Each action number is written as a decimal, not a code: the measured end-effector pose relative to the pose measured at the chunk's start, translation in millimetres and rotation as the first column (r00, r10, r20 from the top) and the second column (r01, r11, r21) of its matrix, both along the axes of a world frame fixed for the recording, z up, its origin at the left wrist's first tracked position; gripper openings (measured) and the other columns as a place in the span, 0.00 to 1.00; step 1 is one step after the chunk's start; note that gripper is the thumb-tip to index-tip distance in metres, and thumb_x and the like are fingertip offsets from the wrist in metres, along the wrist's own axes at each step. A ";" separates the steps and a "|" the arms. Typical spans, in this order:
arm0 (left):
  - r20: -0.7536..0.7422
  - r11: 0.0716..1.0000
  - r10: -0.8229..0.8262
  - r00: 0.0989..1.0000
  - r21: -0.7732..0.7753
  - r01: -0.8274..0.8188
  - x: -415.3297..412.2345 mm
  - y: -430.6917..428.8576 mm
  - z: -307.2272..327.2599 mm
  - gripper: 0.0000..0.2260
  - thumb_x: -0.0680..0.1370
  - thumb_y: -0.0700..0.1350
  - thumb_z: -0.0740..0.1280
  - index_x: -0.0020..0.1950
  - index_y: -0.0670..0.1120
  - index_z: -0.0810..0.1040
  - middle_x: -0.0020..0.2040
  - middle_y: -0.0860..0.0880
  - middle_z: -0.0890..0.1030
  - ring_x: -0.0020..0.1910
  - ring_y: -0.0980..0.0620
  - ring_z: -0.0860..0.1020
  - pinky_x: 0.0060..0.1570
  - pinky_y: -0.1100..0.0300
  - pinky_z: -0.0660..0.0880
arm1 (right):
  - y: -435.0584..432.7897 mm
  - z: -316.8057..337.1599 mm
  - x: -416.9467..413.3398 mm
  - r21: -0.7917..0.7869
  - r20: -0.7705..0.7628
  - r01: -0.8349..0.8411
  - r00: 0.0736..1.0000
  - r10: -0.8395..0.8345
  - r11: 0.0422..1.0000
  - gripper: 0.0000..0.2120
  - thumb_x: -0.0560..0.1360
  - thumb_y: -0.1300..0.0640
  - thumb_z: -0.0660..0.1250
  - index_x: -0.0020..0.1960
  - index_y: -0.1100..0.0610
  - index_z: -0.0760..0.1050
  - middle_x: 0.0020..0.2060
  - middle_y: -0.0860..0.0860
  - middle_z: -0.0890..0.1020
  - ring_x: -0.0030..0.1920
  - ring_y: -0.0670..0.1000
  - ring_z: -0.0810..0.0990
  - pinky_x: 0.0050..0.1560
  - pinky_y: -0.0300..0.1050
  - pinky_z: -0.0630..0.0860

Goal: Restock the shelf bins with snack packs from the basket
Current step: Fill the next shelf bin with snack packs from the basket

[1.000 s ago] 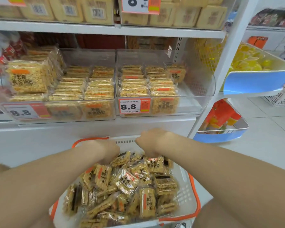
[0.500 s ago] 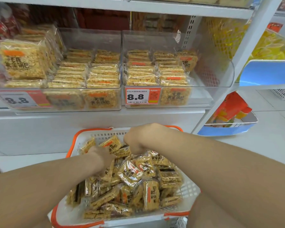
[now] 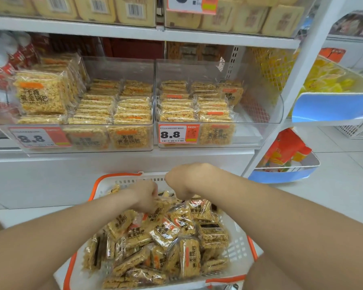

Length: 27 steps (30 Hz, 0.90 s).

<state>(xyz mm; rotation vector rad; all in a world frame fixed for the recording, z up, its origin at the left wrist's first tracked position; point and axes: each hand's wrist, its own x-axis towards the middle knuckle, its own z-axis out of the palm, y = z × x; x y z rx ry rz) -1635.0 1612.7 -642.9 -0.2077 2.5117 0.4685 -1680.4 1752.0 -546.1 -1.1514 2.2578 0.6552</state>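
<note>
Compared with half a second ago, the left hand [image 3: 144, 197] has moved right and farther along the pile, so it now sits just beside the right hand [image 3: 184, 181] at the far end of the white plastic basket with the orange rim [image 3: 113, 177]. The right hand is in about the same spot above the far rim. The view has also tipped up, bringing the top shelf's pale barcoded packs [image 3: 132, 9] and a partly cut-off orange-edged price tag [image 3: 192, 4] back into sight.

Both hands are bent down at the wrist with the fingers curled under and hidden, so I cannot tell whether either has hold of anything. The left hand's knuckles touch the top of the heap.

The clear-wrapped golden rice-cracker snack packs [image 3: 166, 231] lie jumbled in the basket, near the person. Each is printed 无糖 黄金锅巴 in black under an orange mark.

Farther off, on the shelf, the left clear plastic bin [image 3: 117, 68] and the right clear plastic bin [image 3: 258, 114] hold stacked rows of the same packs. The right side of the right bin is bare. Each bin front carries a tag reading 8.8, one on the left [image 3: 38, 137] and one on the right [image 3: 177, 133].
</note>
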 end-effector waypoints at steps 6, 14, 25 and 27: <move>-0.218 0.960 0.061 0.974 0.280 0.003 -0.3 20.4 46.4 0.12 0.75 0.44 0.78 0.53 0.47 0.79 0.45 0.52 0.81 0.44 0.50 0.79 0.39 0.62 0.74 | 14.9 17.9 -7.0 -0.239 0.199 0.195 0.969 -0.149 0.951 0.24 0.80 0.59 0.69 0.69 0.61 0.59 0.46 0.54 0.78 0.46 0.58 0.81 0.36 0.47 0.74; -0.479 0.896 0.264 0.837 0.443 -0.029 16.7 40.1 102.3 0.07 0.77 0.48 0.74 0.50 0.49 0.77 0.40 0.48 0.86 0.35 0.57 0.79 0.37 0.58 0.74 | 41.3 65.9 -19.2 -0.365 0.292 0.493 0.866 -0.406 0.789 0.11 0.78 0.62 0.73 0.61 0.60 0.82 0.37 0.55 0.86 0.35 0.52 0.88 0.40 0.46 0.86; -0.548 0.809 0.415 0.726 0.588 -0.019 7.6 30.2 131.3 0.08 0.78 0.32 0.66 0.47 0.45 0.77 0.43 0.45 0.87 0.48 0.47 0.86 0.55 0.46 0.83 | 51.1 96.0 -26.2 -0.469 0.422 0.715 0.697 -0.580 0.518 0.07 0.76 0.67 0.69 0.54 0.64 0.80 0.40 0.61 0.87 0.38 0.56 0.89 0.44 0.54 0.87; -0.578 0.797 0.429 0.694 0.604 0.009 5.4 31.8 134.3 0.09 0.78 0.31 0.66 0.47 0.46 0.77 0.42 0.47 0.87 0.46 0.46 0.85 0.49 0.47 0.83 | 53.2 100.0 -29.3 -0.514 0.405 0.694 0.714 -0.571 0.504 0.09 0.72 0.64 0.70 0.51 0.65 0.82 0.39 0.59 0.87 0.38 0.56 0.88 0.43 0.53 0.87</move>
